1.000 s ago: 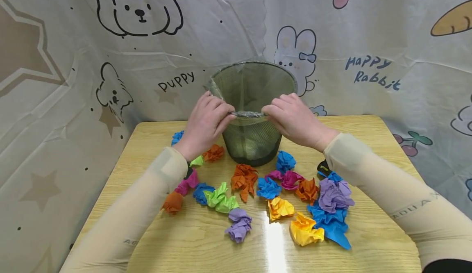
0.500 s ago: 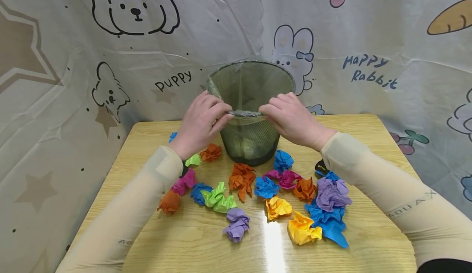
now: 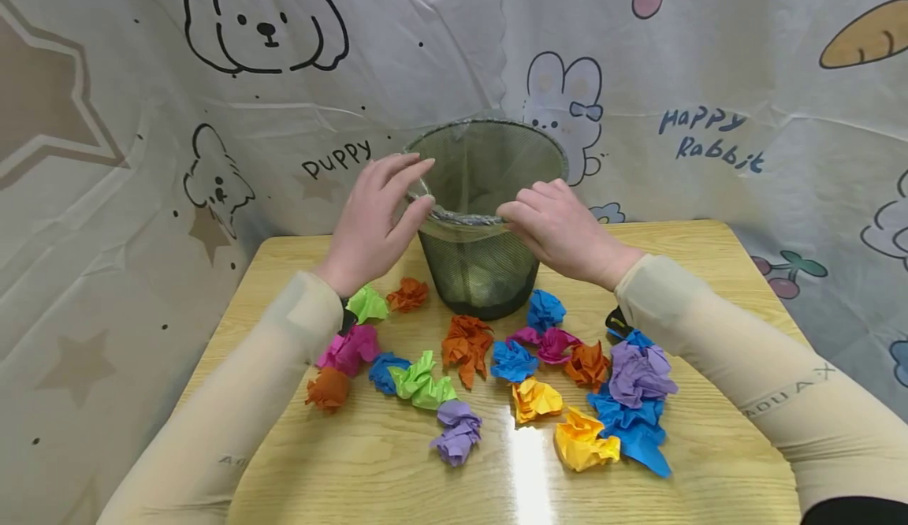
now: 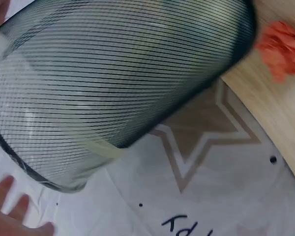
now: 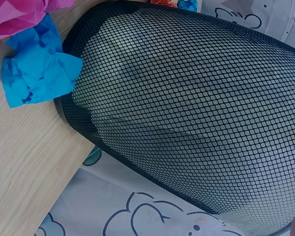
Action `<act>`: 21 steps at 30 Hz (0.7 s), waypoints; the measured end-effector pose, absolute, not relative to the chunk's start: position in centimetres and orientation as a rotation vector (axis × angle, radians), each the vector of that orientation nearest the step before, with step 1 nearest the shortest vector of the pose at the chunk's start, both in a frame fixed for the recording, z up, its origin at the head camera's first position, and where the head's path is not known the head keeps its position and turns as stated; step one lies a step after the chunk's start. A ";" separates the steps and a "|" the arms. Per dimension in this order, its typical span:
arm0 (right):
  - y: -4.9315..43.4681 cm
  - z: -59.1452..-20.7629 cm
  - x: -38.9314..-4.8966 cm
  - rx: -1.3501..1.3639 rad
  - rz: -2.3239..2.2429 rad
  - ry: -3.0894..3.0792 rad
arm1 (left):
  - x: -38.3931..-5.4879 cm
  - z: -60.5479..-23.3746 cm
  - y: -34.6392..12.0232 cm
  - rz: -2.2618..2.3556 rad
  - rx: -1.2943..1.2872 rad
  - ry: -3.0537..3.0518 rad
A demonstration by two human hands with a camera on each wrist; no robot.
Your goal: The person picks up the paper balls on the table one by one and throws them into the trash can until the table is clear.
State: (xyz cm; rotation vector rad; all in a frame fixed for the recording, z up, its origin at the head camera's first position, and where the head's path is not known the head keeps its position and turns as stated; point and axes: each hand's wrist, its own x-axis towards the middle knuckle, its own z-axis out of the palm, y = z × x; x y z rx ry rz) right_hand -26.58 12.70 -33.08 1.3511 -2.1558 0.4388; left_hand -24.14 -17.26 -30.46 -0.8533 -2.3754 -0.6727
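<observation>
A black mesh wastebasket (image 3: 485, 277) stands upright at the back of the table, lined with a clear plastic bag (image 3: 464, 218) folded over its rim. My left hand (image 3: 374, 217) is at the rim's left side, fingers spread and nothing held; the left wrist view shows those fingers (image 4: 14, 206) apart from the mesh. At the front right of the rim, my right hand (image 3: 567, 229) pinches the bag's folded edge, its fingertips hidden behind the knuckles. The basket's mesh wall (image 5: 187, 108) fills most of the right wrist view.
Several crumpled paper balls lie before the basket, among them an orange one (image 3: 467, 345), a green one (image 3: 423, 383), a yellow one (image 3: 585, 440) and a purple one (image 3: 641, 371). A printed cloth (image 3: 440, 44) hangs behind the wooden table (image 3: 369, 478).
My left hand has released the bag's edge at the front rim, moved slightly left and up, and spread its fingers. The right hand keeps its pinch in the same place.
</observation>
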 end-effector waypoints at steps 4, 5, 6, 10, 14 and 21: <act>12.8 -33.1 -26.6 1.349 0.437 -2.153 | -25.1 -29.2 -16.4 -0.805 -0.668 -2.566; 12.8 -33.1 -26.6 1.350 0.436 -2.155 | -25.4 -28.9 -16.1 -0.850 -0.618 -2.619; 12.8 -33.0 -26.5 1.350 0.434 -2.157 | -25.7 -28.6 -15.9 -0.891 -0.570 -2.667; 12.8 -33.1 -26.5 1.345 0.432 -2.179 | -27.1 -27.4 -15.2 -1.095 -0.371 -2.837; 12.8 -33.0 -26.5 1.335 0.427 -2.200 | -27.9 -26.7 -15.0 -1.239 -0.258 -2.956; 12.8 -33.1 -26.6 1.336 0.429 -2.200 | -28.2 -26.8 -15.3 -1.151 -0.311 -3.082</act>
